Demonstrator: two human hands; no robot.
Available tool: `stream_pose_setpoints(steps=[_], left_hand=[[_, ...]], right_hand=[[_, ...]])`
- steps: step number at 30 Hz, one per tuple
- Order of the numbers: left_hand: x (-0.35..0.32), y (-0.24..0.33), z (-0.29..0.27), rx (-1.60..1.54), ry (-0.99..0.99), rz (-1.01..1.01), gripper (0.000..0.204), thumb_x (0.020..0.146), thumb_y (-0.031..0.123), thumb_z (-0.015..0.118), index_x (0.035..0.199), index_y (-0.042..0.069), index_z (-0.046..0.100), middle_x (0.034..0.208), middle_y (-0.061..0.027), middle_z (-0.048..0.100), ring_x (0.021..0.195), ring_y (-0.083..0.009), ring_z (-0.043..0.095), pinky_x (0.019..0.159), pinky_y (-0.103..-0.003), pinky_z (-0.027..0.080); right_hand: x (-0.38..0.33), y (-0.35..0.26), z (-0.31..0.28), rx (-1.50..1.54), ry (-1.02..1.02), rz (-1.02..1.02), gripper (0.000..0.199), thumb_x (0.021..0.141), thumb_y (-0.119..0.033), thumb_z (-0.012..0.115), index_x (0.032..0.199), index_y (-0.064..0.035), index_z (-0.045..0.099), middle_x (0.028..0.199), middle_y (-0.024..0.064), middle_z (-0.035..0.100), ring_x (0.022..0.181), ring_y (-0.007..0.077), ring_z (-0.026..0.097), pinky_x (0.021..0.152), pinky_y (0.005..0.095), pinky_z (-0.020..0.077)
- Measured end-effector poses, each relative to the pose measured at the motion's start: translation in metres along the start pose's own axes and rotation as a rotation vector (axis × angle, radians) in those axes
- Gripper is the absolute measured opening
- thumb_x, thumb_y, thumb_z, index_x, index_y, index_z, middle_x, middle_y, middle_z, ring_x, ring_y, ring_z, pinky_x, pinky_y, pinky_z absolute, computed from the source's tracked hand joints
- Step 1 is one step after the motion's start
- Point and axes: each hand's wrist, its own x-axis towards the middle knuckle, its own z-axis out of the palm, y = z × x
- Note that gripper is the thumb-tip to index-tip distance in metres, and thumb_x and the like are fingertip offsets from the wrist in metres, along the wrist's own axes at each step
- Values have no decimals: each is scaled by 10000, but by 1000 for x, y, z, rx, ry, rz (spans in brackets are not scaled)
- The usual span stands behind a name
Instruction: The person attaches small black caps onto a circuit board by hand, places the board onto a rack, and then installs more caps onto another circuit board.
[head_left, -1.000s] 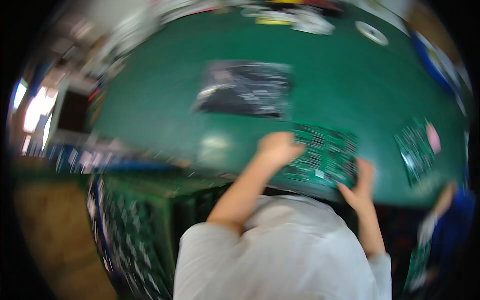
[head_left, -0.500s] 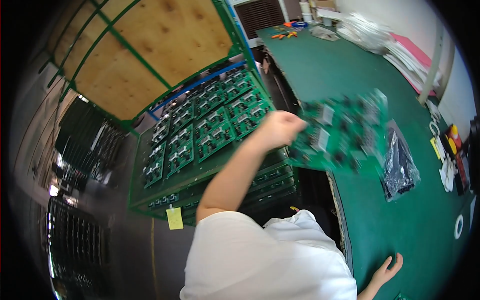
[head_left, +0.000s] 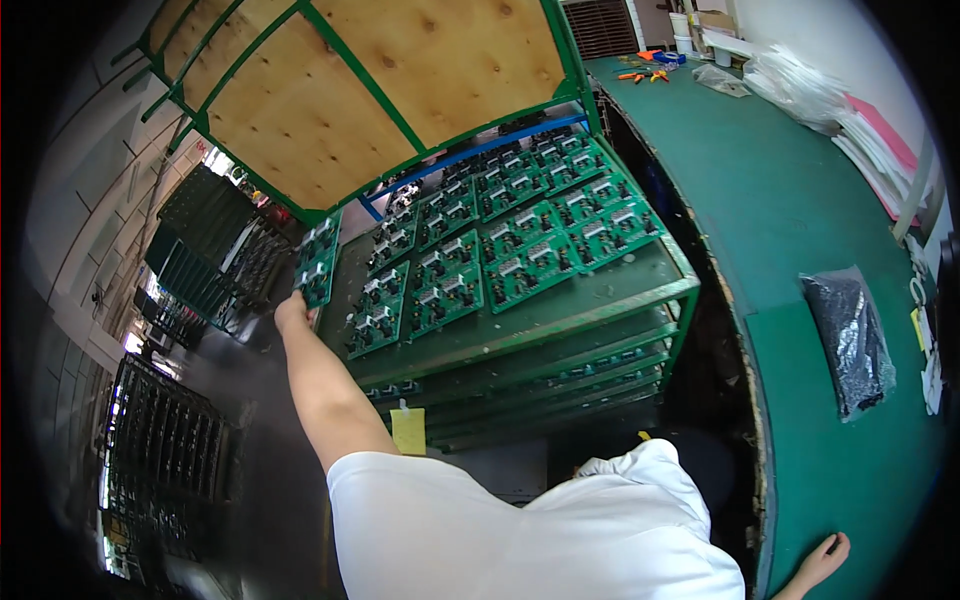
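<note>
A person's left hand is gripping the near end of a green circuit board at the left edge of a rack's top shelf; the right hand, half open and apparently empty, is lying over the worktop. Likely light, stiff and fragile, the board is probably calling for careful edge holds.
</note>
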Motion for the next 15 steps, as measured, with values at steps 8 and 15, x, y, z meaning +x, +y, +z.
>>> stream_pose_setpoints(steps=[8,15], left_hand=[[126,-25,53,46,-79,-155,369,907,411,522,929,51,601,618,-104,607,415,-186,524,381,-333,356],[193,-21,143,93,-319,-289,374,913,413,494,1075,77,520,762,-143,671,412,-154,487,400,-317,375]], right_hand=[[-9,16,-4,-364,-170,25,223,928,-113,505,1082,42,550,1167,192,531,1073,346,507,909,407,423],[-32,-18,-43,-452,-99,102,222,917,-86,493,1087,49,540,1202,195,510,1094,357,493,915,416,412]])
